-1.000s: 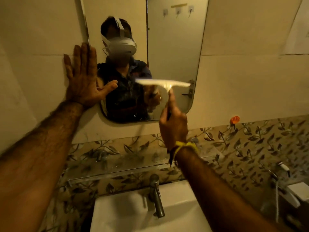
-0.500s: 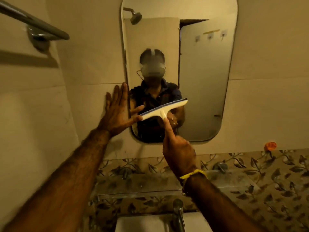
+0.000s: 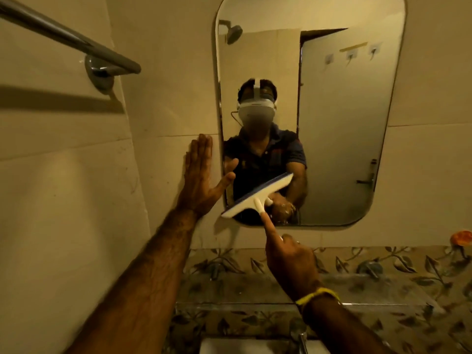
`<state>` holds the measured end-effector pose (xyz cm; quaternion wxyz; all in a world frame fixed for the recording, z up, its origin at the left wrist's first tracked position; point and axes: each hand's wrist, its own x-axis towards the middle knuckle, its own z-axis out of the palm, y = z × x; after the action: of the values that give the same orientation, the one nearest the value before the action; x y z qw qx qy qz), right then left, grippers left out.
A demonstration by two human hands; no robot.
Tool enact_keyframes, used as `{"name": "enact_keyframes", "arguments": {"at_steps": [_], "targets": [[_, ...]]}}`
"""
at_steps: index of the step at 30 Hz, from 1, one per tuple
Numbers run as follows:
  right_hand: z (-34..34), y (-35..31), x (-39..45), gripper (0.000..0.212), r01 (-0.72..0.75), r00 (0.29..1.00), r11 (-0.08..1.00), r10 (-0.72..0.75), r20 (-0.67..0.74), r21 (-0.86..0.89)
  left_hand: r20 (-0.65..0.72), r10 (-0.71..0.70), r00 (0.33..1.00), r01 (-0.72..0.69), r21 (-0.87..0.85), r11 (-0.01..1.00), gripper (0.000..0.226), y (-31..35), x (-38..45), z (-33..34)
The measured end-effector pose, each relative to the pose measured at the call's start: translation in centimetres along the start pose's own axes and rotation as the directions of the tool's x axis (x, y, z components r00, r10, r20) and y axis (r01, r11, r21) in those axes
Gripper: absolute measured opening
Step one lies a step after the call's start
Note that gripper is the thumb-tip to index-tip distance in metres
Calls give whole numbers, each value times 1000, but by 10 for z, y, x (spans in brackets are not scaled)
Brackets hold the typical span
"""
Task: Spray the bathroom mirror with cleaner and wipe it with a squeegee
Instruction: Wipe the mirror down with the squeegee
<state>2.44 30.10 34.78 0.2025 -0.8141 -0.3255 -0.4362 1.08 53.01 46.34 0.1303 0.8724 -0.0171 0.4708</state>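
Squeegees like this white plastic one with a blue rubber edge (image 3: pixel 258 198) look light and stiff, we judge, with only the blade giving a little; wet plastic may be slippery, so the place to grip it is the short handle stem, where we have it. Our right hand (image 3: pixel 290 261) is closed around that stem from below, forefinger stretched along it toward the head. The blade lies tilted, its left end low, across the lower left corner of the tall round-cornered wall mirror (image 3: pixel 339 139), above and ahead of the hand; whether the rubber presses the glass we cannot tell. Our left hand (image 3: pixel 200 180) is flat and spread, holding nothing, palm on the cream wall tile just beside the mirror's left edge, thumb reaching over the glass. No spray bottle shows.
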Motion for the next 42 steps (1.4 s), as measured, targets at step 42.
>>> {"name": "enact_keyframes", "arguments": {"at_steps": [42], "targets": [[-34, 55, -46, 54, -236, 971, 964, 232, 51, 118, 98, -261, 960, 232, 235, 944, 95, 42, -28, 31]]}}
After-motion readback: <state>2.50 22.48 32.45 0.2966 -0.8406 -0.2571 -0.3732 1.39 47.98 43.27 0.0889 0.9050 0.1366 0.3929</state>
